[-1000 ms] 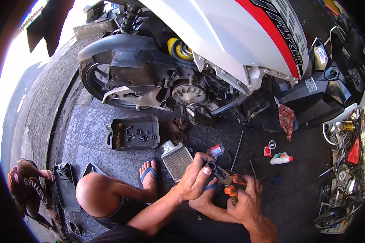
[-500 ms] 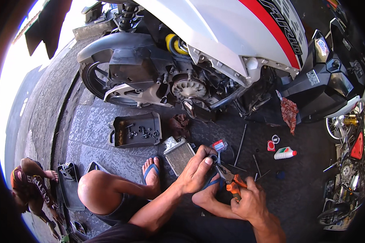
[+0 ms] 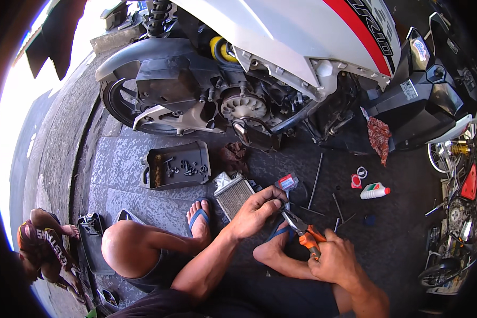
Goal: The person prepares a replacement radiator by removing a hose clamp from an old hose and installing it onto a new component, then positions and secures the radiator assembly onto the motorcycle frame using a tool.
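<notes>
My left hand (image 3: pixel 255 212) is closed on a small dark part (image 3: pixel 280 209), which is mostly hidden by the fingers and too small to name. My right hand (image 3: pixel 335 259) grips orange-handled pliers (image 3: pixel 312 241), whose metal jaws meet the part beside my left thumb. Behind my left hand lies a silver radiator (image 3: pixel 230 195) on the floor, near a small red-labelled packet (image 3: pixel 286 181) and several thin metal tools (image 3: pixel 317 177).
A white scooter (image 3: pixel 286 32) with exposed engine stands ahead. A tray (image 3: pixel 191 151) of bolts, a rag (image 3: pixel 233 156) and a white bottle (image 3: pixel 373 192) are on the floor. Another motorcycle (image 3: pixel 456 222) is at right. A co-worker (image 3: pixel 45 249) crouches at left beside a second tray (image 3: pixel 95 259).
My left hand has risen a little with the part, and my right hand with the pliers has shifted slightly to the right. The whole view has moved slightly.
</notes>
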{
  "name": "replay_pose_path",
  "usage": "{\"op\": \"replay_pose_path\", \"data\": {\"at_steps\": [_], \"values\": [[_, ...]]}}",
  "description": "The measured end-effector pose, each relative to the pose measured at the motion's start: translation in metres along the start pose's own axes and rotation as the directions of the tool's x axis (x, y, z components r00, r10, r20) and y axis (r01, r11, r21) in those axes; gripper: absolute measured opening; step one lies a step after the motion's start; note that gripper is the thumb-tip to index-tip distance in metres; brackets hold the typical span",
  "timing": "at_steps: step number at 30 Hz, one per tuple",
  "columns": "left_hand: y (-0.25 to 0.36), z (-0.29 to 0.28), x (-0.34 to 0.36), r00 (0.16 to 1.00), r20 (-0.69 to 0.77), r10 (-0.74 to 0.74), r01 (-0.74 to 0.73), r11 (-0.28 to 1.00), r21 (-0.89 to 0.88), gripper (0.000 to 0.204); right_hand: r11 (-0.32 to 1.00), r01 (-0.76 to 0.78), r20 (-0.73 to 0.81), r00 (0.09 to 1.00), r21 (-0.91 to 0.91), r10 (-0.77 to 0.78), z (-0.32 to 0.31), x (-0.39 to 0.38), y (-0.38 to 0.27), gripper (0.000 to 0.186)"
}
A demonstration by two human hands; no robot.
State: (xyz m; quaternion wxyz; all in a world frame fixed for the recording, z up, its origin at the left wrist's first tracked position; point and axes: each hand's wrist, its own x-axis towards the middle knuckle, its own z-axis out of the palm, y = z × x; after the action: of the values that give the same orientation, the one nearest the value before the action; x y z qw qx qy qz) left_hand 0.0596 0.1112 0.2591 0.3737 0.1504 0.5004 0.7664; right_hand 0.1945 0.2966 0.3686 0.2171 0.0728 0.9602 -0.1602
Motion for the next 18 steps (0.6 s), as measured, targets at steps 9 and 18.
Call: {"op": "replay_pose_path", "data": {"at_steps": [9,18], "values": [[-0.003,-0.002,0.003,0.999,0.027,-0.027,0.028,0.998,-0.055,0.021,0.999,0.009,0.084,0.996,-0.039,-0.006,0.001,0.002,-0.002,0.024],[-0.004,-0.007,0.004,0.993,-0.051,-0.103,0.102,0.994,-0.029,0.025,0.998,-0.039,0.128,0.991,-0.053,0.045,-0.001,0.004,-0.012,0.026]]}}
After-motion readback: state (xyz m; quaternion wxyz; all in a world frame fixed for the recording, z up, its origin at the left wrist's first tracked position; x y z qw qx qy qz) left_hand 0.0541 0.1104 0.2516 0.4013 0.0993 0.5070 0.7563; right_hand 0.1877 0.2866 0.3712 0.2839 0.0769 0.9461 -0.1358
